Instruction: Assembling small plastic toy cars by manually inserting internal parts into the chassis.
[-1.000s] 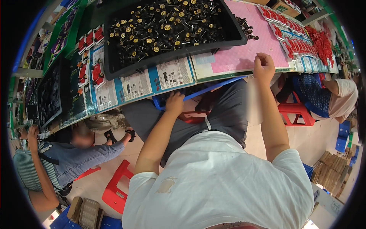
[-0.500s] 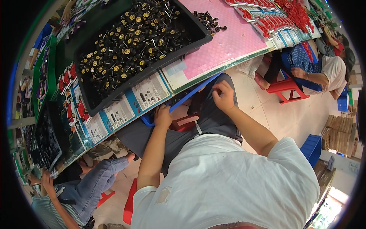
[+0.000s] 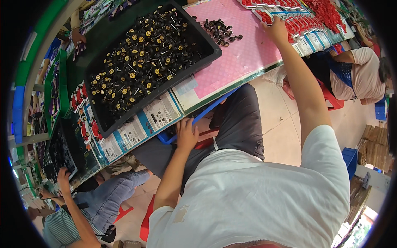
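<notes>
My right hand (image 3: 276, 32) reaches out to the far right of the table, its fingers closed at the end of a red-and-white toy part (image 3: 264, 17) in the lined-up rows. My left hand (image 3: 187, 134) is low beside the table's front edge, over my lap. Its fingers are stretched out and apart, next to the rim of a blue bin (image 3: 165, 138) partly hidden under the table. On the table, a large black tray (image 3: 216, 53) holds many small black wheels on axles, some with yellow hubs (image 3: 141, 53). More wheel pairs (image 3: 223, 33) lie loose beside it on a pink sheet (image 3: 248, 49).
Red toy parts (image 3: 320, 12) are heaped at the far right. Red-and-white toy pieces (image 3: 78, 99) stand left of the tray. A co-worker (image 3: 99, 202) sits at left, another (image 3: 355, 74) at right. A further person's hand (image 3: 78, 38) is across the table.
My right hand has moved from above my lap, up and right, to the red-and-white rows. My left hand has shifted slightly right and its fingers have loosened from the blue bin's rim.
</notes>
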